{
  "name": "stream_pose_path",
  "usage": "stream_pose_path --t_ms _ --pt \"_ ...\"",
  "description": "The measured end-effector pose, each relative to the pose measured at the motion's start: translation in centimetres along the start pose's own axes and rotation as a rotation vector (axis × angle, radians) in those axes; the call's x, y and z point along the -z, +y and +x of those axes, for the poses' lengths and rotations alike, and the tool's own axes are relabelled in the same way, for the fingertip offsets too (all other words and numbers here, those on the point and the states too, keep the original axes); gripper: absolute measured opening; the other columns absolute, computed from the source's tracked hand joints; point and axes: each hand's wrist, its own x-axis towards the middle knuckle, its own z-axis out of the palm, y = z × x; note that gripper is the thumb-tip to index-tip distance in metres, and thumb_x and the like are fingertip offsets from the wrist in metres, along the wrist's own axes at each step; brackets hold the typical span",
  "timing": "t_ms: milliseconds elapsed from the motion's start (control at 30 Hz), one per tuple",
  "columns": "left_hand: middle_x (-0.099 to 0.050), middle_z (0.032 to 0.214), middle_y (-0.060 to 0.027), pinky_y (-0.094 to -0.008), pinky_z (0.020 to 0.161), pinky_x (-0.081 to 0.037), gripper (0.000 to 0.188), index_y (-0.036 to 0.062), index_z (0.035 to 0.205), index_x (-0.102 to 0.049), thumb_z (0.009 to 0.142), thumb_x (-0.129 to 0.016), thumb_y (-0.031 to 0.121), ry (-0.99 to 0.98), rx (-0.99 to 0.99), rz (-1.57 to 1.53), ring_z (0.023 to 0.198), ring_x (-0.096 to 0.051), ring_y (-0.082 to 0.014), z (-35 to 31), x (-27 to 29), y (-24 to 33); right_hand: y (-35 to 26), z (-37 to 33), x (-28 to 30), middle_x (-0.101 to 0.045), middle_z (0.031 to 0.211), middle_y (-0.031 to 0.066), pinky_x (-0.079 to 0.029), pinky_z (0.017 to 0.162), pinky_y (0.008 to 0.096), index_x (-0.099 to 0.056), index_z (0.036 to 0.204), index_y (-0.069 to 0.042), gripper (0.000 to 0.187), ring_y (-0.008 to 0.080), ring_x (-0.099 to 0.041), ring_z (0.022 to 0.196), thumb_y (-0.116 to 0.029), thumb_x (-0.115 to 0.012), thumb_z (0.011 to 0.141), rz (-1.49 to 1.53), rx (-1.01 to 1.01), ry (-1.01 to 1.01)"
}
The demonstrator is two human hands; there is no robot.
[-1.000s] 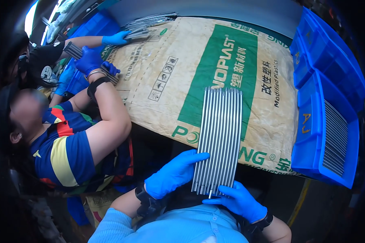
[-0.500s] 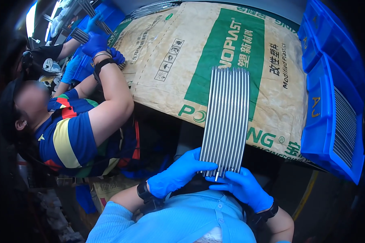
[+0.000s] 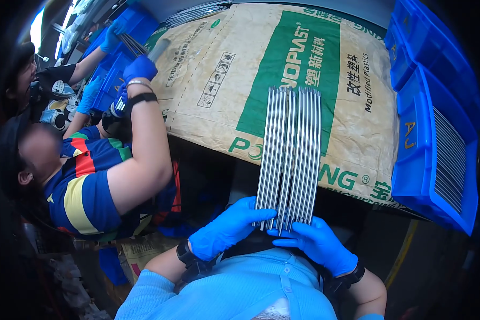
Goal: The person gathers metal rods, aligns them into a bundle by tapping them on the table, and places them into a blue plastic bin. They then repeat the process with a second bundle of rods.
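Side by side in a flat row lie several thin, shiny metal rods, their far ends over the paper-covered table and their near ends in my hands. My left hand, in a blue glove, grips the row at its near left corner, thumb on top. At the near right corner my right hand, gloved alike, holds it with the thumb above and fingers beneath. Narrow gaps run down the middle of the row. A few rods there stick out toward me past the others.
Brown printed paper covers the table. Blue bins stand at the right edge, the nearer one with rods in it. To my left a co-worker in a striped shirt handles rods; another person sits beyond. More rods lie at the back.
The row of rods has split, with gaps opening in its middle, and shifted slightly left in view. Both my hands keep their hold. The nearer co-worker's raised hand has moved.
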Motion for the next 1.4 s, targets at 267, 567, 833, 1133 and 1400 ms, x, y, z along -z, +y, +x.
stream_pose_path --t_ms 267,567,833,1133,1400 --pt "-0.061 0.109 -0.0132 -0.0321 0.090 -0.047 0.036 -0.0032 0.117 -0.053 0.084 -0.060 0.010 -0.018 -0.029 -0.032 0.098 -0.060 -0.0197 -0.2 0.2 0.0 -0.1 0.1 -0.1 -0.050 0.122 0.0228 -0.046 0.092 0.0438 -0.037 0.128 0.007 0.043 0.0347 -0.052 0.112 -0.009 -0.048 0.090 -0.035 -0.011 0.002" --pt "-0.062 0.108 -0.0123 -0.0303 0.088 -0.047 0.036 -0.0029 0.116 -0.053 0.083 -0.062 0.010 0.008 -0.016 -0.009 0.095 -0.061 -0.0181 -0.1 -0.1 -0.1 -0.2 -0.1 -0.2 -0.056 0.113 0.0216 -0.052 0.084 0.0348 -0.044 0.121 0.009 0.037 0.0298 -0.060 0.100 -0.005 -0.052 0.088 -0.155 -0.041 0.072" --pt "-0.061 0.107 -0.0112 -0.0286 0.086 -0.047 0.039 -0.0026 0.116 -0.053 0.080 -0.064 0.009 0.030 -0.039 0.007 0.094 -0.060 -0.0161 0.1 -0.4 -0.3 -0.4 0.3 -1.3 -0.060 0.105 0.0198 -0.053 0.083 0.0305 -0.052 0.113 0.009 0.031 0.0244 -0.062 0.095 0.000 -0.058 0.084 -0.222 -0.008 0.166" --pt "-0.059 0.111 -0.0113 -0.0311 0.089 -0.046 0.044 -0.0027 0.119 -0.050 0.079 -0.064 0.005 0.008 -0.053 0.002 0.099 -0.059 -0.0173 0.0 -0.3 -0.7 -0.3 0.2 -1.0 -0.060 0.105 0.0207 -0.053 0.084 0.0341 -0.048 0.118 0.008 0.036 0.0265 -0.063 0.095 -0.002 -0.058 0.085 -0.166 -0.013 0.162" --pt "-0.061 0.105 -0.0105 -0.0292 0.085 -0.047 0.039 -0.0026 0.116 -0.052 0.080 -0.063 0.009 0.059 -0.075 -0.036 0.093 -0.059 -0.0165 -0.2 -0.8 -0.3 -0.2 0.2 -0.3 -0.060 0.105 0.0206 -0.053 0.083 0.0356 -0.047 0.118 0.007 0.037 0.0274 -0.063 0.093 -0.006 -0.057 0.086 -0.233 0.008 0.135"
